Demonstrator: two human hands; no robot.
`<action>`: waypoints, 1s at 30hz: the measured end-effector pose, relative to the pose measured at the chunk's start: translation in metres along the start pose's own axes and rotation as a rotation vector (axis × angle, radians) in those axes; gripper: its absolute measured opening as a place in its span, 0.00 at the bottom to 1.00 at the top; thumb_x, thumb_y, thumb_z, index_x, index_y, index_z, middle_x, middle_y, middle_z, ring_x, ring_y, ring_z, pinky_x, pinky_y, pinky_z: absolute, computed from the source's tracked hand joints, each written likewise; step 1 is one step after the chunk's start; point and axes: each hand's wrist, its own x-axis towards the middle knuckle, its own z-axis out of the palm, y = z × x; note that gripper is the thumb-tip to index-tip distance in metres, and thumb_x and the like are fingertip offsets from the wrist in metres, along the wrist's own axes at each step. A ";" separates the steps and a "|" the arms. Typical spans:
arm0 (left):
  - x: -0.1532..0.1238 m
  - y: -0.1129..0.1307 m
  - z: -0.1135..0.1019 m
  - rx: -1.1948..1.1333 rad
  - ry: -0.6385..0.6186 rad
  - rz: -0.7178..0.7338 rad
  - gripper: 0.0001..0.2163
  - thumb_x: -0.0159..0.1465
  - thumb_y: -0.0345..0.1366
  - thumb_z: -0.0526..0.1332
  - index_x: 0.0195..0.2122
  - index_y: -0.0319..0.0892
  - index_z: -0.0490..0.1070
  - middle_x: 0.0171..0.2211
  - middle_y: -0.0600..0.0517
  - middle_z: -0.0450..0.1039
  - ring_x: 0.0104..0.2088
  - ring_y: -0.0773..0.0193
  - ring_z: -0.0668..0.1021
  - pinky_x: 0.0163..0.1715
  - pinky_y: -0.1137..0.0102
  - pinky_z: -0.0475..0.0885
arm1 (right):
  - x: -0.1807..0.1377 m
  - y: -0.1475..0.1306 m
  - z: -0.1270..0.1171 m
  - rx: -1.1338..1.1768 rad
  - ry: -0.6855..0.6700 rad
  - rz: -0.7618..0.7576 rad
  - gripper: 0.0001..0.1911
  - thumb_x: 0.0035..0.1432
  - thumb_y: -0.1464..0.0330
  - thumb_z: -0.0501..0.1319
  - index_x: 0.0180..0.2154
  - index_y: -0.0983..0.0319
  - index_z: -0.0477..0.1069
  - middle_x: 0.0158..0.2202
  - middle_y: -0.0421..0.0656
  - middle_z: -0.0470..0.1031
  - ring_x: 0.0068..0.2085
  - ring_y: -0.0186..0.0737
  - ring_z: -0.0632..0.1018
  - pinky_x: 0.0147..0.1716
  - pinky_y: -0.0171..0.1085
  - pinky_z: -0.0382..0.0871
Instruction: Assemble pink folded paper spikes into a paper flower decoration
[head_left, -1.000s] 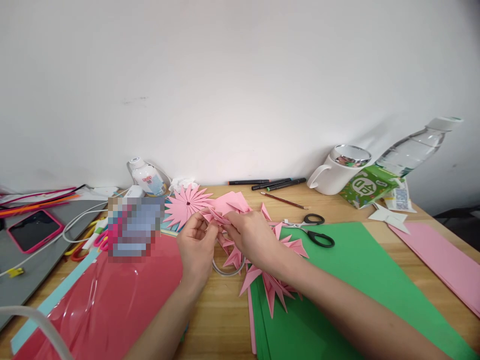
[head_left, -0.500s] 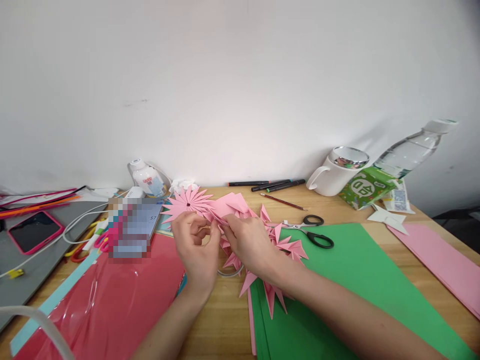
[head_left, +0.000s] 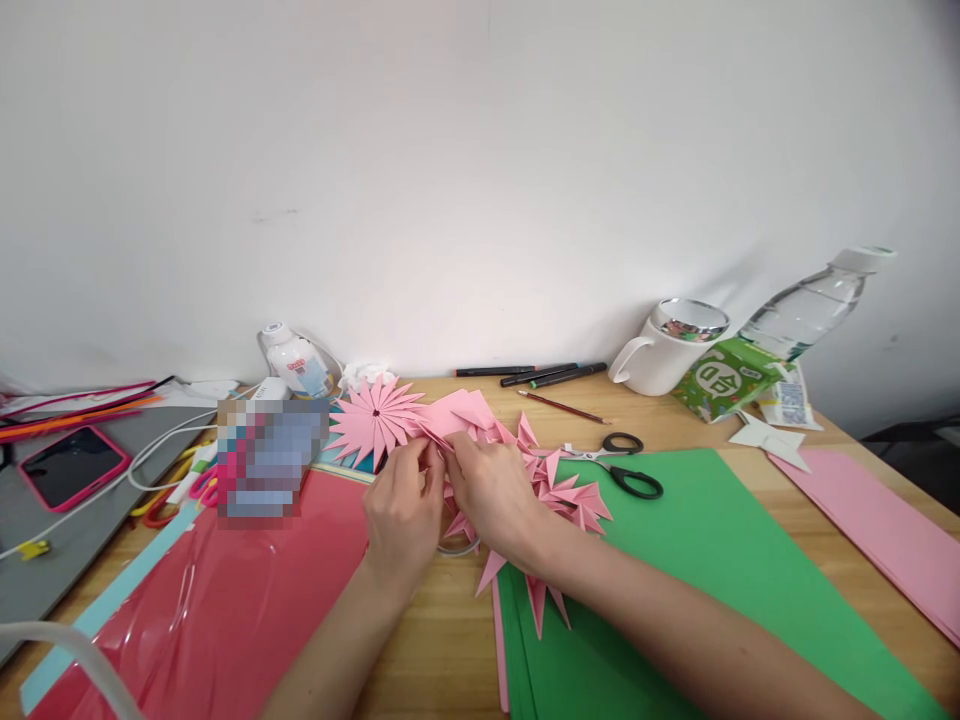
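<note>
My left hand [head_left: 405,500] and my right hand [head_left: 499,490] meet at the middle of the desk, fingers pinched together. Between their fingertips is a folded pink paper piece [head_left: 429,432], mostly covered by the fingers. Just behind my left hand lies a round, many-pointed pink paper star [head_left: 376,412]. Several more folded pink paper pieces [head_left: 574,500] with sharp points lie under and beside my right hand, partly over the green paper [head_left: 712,560]. A pink sheet [head_left: 457,408] shows behind the fingertips.
Black-handled scissors [head_left: 630,465], a pencil [head_left: 562,406] and markers [head_left: 555,376] lie beyond my right hand. A white mug [head_left: 660,350], green packet [head_left: 724,380] and tilted water bottle [head_left: 810,305] stand right. Red paper in plastic [head_left: 247,590] and a phone [head_left: 73,466] are left.
My left hand has moved in toward the right, and its fingers have closed onto the pink piece. My right hand stays nearly in place. The view has shifted slightly.
</note>
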 end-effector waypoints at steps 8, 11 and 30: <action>0.008 0.000 -0.006 0.083 -0.146 0.090 0.05 0.61 0.28 0.54 0.34 0.38 0.69 0.28 0.48 0.74 0.28 0.65 0.76 0.27 0.73 0.67 | 0.005 0.005 -0.005 0.005 -0.021 -0.017 0.07 0.59 0.73 0.50 0.32 0.65 0.66 0.24 0.46 0.75 0.24 0.38 0.74 0.21 0.35 0.44; 0.012 -0.002 -0.009 0.100 -0.218 0.171 0.07 0.62 0.27 0.53 0.35 0.38 0.70 0.29 0.48 0.73 0.29 0.65 0.75 0.28 0.73 0.66 | 0.010 0.012 -0.012 -0.039 -0.058 -0.056 0.06 0.58 0.72 0.52 0.32 0.64 0.67 0.26 0.47 0.75 0.25 0.39 0.74 0.21 0.35 0.45; 0.020 -0.005 -0.014 0.181 -0.620 0.191 0.11 0.62 0.28 0.51 0.27 0.40 0.71 0.27 0.50 0.70 0.21 0.66 0.70 0.19 0.71 0.56 | 0.012 0.014 -0.039 -0.089 -0.274 -0.147 0.06 0.47 0.79 0.57 0.27 0.66 0.70 0.27 0.52 0.76 0.31 0.45 0.78 0.25 0.33 0.61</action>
